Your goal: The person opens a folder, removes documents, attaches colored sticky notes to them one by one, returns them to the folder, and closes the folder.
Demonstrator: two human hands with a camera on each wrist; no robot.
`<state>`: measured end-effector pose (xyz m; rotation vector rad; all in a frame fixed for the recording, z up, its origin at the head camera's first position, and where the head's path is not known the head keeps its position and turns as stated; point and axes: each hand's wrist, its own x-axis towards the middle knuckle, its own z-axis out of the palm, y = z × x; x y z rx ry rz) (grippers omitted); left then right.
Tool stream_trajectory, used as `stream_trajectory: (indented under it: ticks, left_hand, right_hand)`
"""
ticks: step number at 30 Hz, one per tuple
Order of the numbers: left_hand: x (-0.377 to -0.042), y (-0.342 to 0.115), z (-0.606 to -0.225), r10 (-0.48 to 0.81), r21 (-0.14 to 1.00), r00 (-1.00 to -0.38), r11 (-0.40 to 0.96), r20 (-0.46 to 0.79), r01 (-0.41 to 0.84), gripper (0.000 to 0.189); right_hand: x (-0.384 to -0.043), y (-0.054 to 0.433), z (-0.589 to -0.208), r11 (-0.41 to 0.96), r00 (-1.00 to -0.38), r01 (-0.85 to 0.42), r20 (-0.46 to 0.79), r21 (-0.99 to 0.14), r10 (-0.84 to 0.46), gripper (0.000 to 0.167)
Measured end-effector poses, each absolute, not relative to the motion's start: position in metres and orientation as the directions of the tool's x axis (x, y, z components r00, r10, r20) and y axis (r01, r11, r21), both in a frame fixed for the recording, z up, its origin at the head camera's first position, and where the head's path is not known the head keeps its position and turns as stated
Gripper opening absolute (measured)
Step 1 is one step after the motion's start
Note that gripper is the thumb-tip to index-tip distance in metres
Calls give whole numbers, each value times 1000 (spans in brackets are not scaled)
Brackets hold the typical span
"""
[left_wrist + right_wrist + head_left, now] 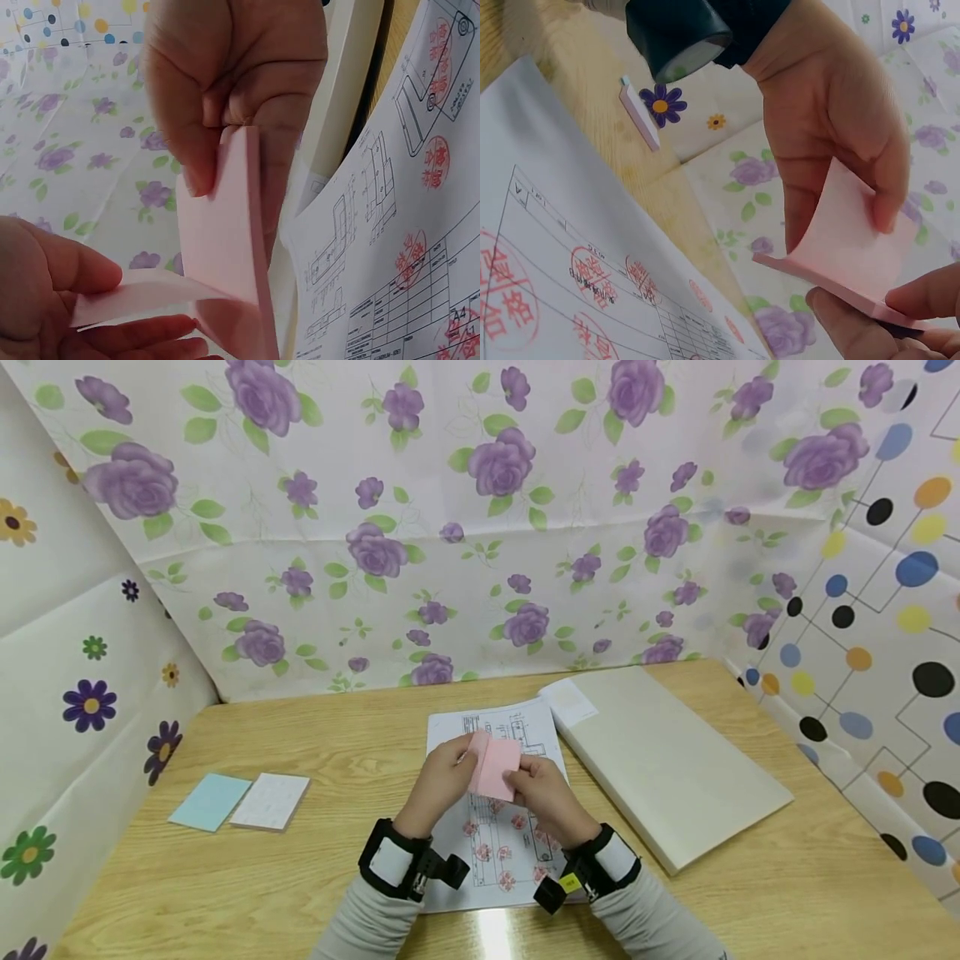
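A pink sticky note pad is held up between both hands, over printed drawing sheets with red stamps. My right hand grips the pad by its edge, thumb on the face and fingers behind. In the left wrist view, my left hand pinches the pad's top sheet between thumb and fingers. That sheet bends away from the pad but stays joined to it along one edge. The right wrist view shows the sheet curving up under the left thumb.
To the left on the wooden table lie a light blue sticky pad and a white pad, side by side. A thick cream folder lies at the right. Patterned cloth covers the walls behind and beside.
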<state>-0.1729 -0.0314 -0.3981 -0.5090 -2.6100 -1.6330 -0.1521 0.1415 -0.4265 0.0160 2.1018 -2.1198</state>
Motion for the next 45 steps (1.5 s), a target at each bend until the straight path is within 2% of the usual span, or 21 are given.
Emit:
stream_trajectory:
  ticks: [5,16,25,32,40,45]
  left_hand:
    - [-175,-31,-396,219,874,-959,413,178,256,34]
    - [-177,-36,-393,182,938,-976,302,116,168,36]
    - [-181,-48,-390,165,953,-984,284,61,107,34]
    - [-182,-56,-384,155,955,-986,281,56,99,34]
    - [-183,-60,-382,153,955,-987,285,44,87,35]
    - [-184,-63,-384,146,959,-988,272,41,80,34]
  right_hand:
    - [-153,140,-427,-5,-993,115,-115,-993,-40,33]
    - [-157,144,-430,-72,-992,107,-112,-992,59,28]
    - [-162,155,-432,-124,-991,120,-126,-985,36,16]
    - [-165,161,-431,-149,-994,99,-105,-984,38,16]
    - [-166,165,-427,-153,-993,94,-103,-984,52,8]
    - [-166,167,-428,-144,-994,82,-91,-986,55,13]
